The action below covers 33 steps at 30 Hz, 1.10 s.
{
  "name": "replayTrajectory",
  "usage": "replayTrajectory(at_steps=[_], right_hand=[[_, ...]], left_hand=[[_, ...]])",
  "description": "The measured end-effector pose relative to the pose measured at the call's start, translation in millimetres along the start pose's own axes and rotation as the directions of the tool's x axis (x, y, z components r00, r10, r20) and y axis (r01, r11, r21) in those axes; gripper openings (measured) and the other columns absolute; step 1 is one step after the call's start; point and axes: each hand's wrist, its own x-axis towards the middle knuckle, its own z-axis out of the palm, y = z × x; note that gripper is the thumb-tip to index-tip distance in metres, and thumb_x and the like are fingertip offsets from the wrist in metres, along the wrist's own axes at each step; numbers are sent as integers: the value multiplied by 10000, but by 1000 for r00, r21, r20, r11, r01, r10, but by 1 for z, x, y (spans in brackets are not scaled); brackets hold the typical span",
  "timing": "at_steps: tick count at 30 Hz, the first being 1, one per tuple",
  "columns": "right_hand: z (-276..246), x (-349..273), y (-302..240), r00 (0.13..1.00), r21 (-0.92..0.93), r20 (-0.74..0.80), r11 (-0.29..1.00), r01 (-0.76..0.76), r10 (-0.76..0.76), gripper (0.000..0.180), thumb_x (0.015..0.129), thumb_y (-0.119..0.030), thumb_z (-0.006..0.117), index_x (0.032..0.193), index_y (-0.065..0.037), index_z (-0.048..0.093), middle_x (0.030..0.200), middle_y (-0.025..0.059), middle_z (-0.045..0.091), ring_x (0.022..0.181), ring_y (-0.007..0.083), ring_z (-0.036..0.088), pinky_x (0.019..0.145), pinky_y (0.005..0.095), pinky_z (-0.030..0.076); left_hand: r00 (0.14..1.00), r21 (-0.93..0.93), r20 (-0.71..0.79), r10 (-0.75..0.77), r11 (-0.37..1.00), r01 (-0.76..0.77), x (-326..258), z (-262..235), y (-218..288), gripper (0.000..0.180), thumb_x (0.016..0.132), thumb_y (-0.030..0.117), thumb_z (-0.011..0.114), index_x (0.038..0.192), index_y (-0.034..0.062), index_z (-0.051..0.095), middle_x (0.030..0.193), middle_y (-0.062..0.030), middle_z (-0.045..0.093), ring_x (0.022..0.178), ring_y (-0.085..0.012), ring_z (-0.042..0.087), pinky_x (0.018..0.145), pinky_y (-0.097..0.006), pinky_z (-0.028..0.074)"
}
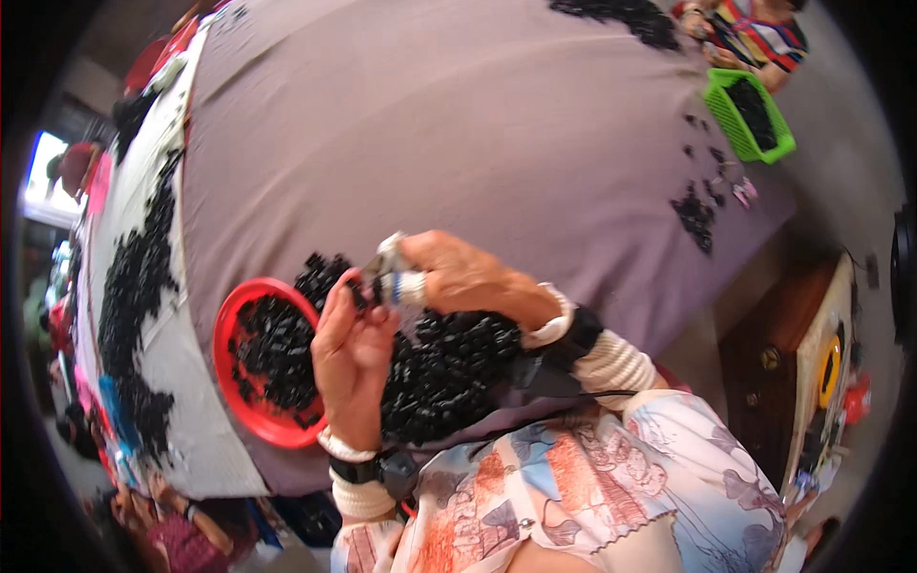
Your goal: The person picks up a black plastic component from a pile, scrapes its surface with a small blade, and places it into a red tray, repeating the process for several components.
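Left hand (351,355) raised above the table, palm turned toward the wearer, fingers curled loosely and pinching a small black piece (357,294) at the fingertips. Right hand (465,277) just beside it, closed around a small metal cutter (387,260) with a white and blue wrapped handle, tip of the tool meeting the black piece held by the left fingertips. Both wrists wrapped in white ribbed cuffs with dark straps.

Directly below the hands, a loose heap of small black pieces (449,368) on a mauve tablecloth (449,134). Touching the heap on the left, a round red bowl (229,382), also filled with black pieces. Further left, past the cloth edge, a pale strip of table (181,382) strewn with long dark drifts of the same pieces.

At the far side of the cloth, upper right, a smaller scatter of black pieces (697,215) and a tiny pink tool, too small to make out. Beyond that, a green mesh basket (735,124) holding black pieces, next to another person in a striped top (759,33). At the lower right, well apart from the hands, a brown wooden cabinet (764,382). In the near foreground, the wearer's patterned blouse (573,487) in pale blue, orange and white.
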Motion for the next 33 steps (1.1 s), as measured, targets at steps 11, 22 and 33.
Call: replayTrajectory(at_steps=[11,22,33], right_hand=[[-4,-4,-16,951,118,113,947,-299,287,281,696,-228,685,798,-15,532,559,13,480,471,85,447,416,257,351],[-6,-2,-5,966,-50,105,971,-232,236,423,635,-361,708,793,-4,544,611,64,506,568,172,476,527,311,392],[-6,1,-3,964,-72,138,973,-219,227,416,632,-381,706,755,-20,538,618,93,511,581,198,501,533,325,390]], left_hand=[[989,-176,146,-5,984,31,6,5,-7,232,912,116,479,1101,-10,523,930,-115,596,820,-190,594,753,-305,502],[986,-159,165,-34,985,61,5,3,-11,267,919,108,465,1160,-5,474,965,-106,589,878,-166,600,801,-331,506],[989,-111,150,-11,993,28,4,2,-12,273,916,101,467,1166,-8,467,969,-104,593,889,-166,606,790,-321,512]])
